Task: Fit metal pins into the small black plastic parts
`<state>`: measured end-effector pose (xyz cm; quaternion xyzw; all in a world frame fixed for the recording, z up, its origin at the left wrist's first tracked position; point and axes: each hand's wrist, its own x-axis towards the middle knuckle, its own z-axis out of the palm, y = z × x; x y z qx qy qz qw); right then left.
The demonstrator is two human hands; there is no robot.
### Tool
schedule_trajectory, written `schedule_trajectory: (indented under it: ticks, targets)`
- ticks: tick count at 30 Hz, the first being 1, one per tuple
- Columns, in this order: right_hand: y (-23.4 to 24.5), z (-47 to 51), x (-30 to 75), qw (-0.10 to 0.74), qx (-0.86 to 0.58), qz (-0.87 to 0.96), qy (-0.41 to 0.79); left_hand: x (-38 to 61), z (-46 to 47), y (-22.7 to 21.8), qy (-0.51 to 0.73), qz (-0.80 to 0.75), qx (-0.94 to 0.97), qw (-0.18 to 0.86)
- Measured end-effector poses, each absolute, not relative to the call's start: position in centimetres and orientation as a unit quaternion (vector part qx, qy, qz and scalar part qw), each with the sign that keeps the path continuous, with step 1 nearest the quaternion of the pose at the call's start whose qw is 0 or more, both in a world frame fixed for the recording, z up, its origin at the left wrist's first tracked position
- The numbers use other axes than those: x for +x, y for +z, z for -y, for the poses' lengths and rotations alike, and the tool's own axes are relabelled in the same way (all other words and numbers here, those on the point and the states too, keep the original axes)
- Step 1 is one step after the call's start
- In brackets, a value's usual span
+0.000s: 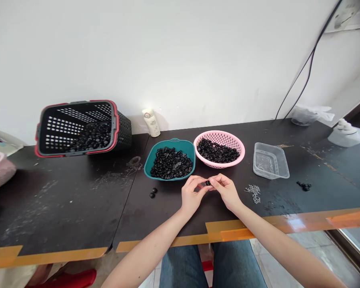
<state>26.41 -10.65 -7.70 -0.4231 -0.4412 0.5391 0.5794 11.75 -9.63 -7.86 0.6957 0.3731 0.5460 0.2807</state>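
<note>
Both hands meet over the table's front part, pinching one small black plastic part [208, 183] between their fingertips. My left hand [193, 193] is closed on its left side, and my right hand [225, 189] is closed on its right side. The fingers cover much of the part. Just beyond my left hand stands a teal basin [149, 159] full of round black pieces [171, 163]. Behind my right hand is a pink basket [240, 145] with smaller black parts [217, 151]. Two loose round black pieces [152, 195] lie left of my left hand.
Metal pins [253, 193] lie right of my hands, near a clear plastic container [271, 159] with more inside. A small pile of black parts [304, 186] sits farther right. At the left a dark crate [124, 130] lies tipped. A white bottle [151, 123] stands by the wall.
</note>
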Motion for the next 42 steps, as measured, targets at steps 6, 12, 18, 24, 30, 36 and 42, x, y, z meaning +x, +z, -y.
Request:
schedule_trajectory:
  ticks: [6,12,18,24,30,36,42]
  targets:
    - [-7.46,10.71,26.27,0.586,-0.413,0.44,0.54,11.82,9.62,-8.02,0.551,-0.371,0.691,0.285]
    - [-6.99,10.82,26.05,0.573,-0.415,0.421,0.568,11.8,9.62,-8.2,0.55,-0.365,0.697,0.28]
    - [-7.13,10.77,26.04,0.565,-0.399,0.429,0.581,11.73,9.5,-8.21,0.549,-0.367,0.706,0.257]
    - [-7.08,10.6,26.14,0.56,-0.374,0.387,0.629,11.52,9.24,-7.93,0.516,-0.357,0.743,0.236]
    - [-7.28,10.59,26.12,0.559,-0.38,0.373,0.636,11.39,9.08,-8.04,0.527,-0.363,0.744,0.193]
    - [-7.48,10.55,26.08,0.551,-0.403,0.394,0.616,11.22,9.12,-8.19,0.534,-0.364,0.747,0.153]
    - [-7.71,10.51,26.1,0.519,-0.375,0.407,0.651,11.07,9.17,-8.18,0.54,-0.359,0.751,0.125]
